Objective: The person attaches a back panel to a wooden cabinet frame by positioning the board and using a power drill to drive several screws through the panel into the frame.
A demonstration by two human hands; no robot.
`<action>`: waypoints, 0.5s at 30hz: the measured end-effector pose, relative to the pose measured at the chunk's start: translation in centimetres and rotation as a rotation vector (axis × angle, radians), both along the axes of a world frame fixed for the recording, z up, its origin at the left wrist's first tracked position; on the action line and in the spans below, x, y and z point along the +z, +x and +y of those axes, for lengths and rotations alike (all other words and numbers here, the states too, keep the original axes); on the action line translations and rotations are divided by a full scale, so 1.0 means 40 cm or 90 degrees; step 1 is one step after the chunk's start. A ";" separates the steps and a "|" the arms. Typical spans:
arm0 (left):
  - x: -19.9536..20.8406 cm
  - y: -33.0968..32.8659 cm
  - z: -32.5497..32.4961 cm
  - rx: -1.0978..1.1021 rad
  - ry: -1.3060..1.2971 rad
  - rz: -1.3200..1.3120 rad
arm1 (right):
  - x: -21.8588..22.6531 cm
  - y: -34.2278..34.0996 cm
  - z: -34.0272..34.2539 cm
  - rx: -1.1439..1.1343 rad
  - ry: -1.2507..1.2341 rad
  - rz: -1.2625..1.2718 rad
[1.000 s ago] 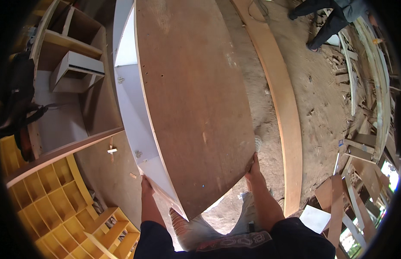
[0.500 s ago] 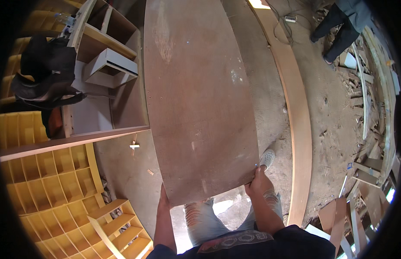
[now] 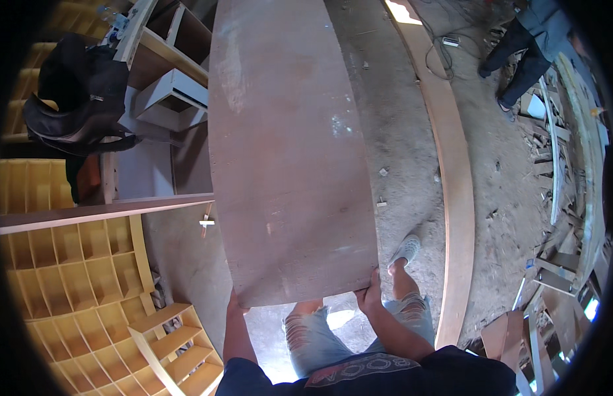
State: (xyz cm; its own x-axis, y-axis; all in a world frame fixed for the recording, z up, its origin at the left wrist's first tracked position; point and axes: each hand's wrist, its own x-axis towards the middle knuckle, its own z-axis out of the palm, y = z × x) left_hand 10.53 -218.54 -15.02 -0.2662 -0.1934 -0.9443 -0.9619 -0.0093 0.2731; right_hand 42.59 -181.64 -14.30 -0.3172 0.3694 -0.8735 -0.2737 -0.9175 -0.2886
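Observation:
A long brown wooden panel [image 3: 293, 165] with pale scuffs stretches away in front of me, its near edge raised above my knees. My left hand [image 3: 235, 301] grips the near left corner, most of its fingers hidden by the board. At the near right corner my right hand [image 3: 369, 295] is closed on the edge, thumb up along the side and the other fingers tucked under. The far end of the panel runs out of the picture.
An open cabinet frame [image 3: 168, 162] stands left, with a black backpack [image 3: 78, 99] on it. Yellow compartment shelving [image 3: 82, 264] fills the lower left. A long plank [image 3: 455, 198], a cable [image 3: 430, 59], wood scraps [image 3: 564, 264] and another person [image 3: 527, 56] are on the right.
The panel and both my hands have shifted left, with the right hand's corner moving farthest. More floor shows to the panel's right, and my right leg is more visible.

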 end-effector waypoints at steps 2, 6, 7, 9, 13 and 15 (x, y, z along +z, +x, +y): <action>-0.013 -0.059 -0.142 0.021 0.001 0.010 | 0.022 -0.050 -0.034 0.020 -0.016 0.048; -0.066 -0.097 -0.203 0.015 0.056 -0.039 | 0.054 -0.064 -0.046 0.074 -0.018 0.091; -0.102 -0.077 -0.171 0.039 0.026 -0.061 | 0.048 -0.039 -0.032 0.074 -0.005 0.064; -0.121 -0.077 -0.173 0.064 -0.012 -0.071 | 0.046 -0.032 -0.032 0.108 -0.018 0.078; -0.133 -0.098 -0.213 0.073 0.041 -0.069 | 0.058 -0.054 -0.048 0.140 -0.021 0.092; -0.155 -0.093 -0.201 0.055 0.080 -0.082 | 0.063 -0.059 -0.057 0.144 -0.005 0.074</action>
State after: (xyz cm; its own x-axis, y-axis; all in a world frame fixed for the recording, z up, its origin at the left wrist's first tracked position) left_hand 6.81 -226.60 -21.22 -0.1296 -0.0892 -0.9876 -0.9828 -0.1204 0.1398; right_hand 40.25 -183.94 -11.78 -0.4889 0.2709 -0.8292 -0.0922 -0.9613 -0.2597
